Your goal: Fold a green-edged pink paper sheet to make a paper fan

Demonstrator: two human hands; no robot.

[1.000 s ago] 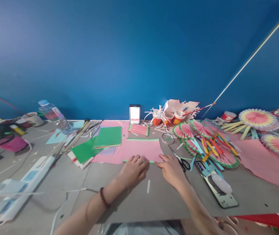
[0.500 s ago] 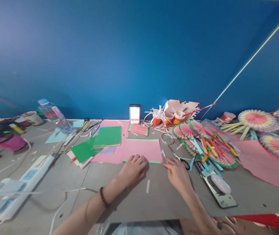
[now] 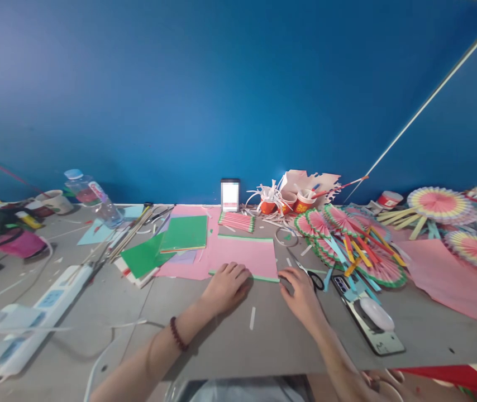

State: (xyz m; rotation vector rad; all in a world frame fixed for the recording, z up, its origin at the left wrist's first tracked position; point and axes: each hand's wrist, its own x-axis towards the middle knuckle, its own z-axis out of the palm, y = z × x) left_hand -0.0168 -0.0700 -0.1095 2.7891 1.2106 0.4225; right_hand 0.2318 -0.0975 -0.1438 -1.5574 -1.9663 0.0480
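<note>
A pink sheet of paper [image 3: 247, 254] with green strips along its near and far edges lies in front of me. My left hand [image 3: 227, 286] rests with its fingers flat on the sheet's near edge. At the near right corner is my right hand [image 3: 299, 293], its thumb and fingers apart and slightly bent, holding nothing; whether a fingertip touches the corner I cannot tell. Scissors with black handles [image 3: 315, 280] lie just beyond the right hand. A narrow white strip [image 3: 252, 318] is on the table between my forearms.
Green paper sheets [image 3: 185, 231] lie to the left, near thin sticks [image 3: 136, 231] and a tilted bottle [image 3: 106, 209]. A power strip [image 3: 49, 304] is at the near left. Pleated paper fans [image 3: 381, 271], red cups [image 3: 304, 201] and a phone [image 3: 383, 340] stand or lie to the right.
My right hand has drawn its fingers back from the sheet's near right corner and bent them. The sheet has turned slightly. My left hand has stayed nearly in place.
</note>
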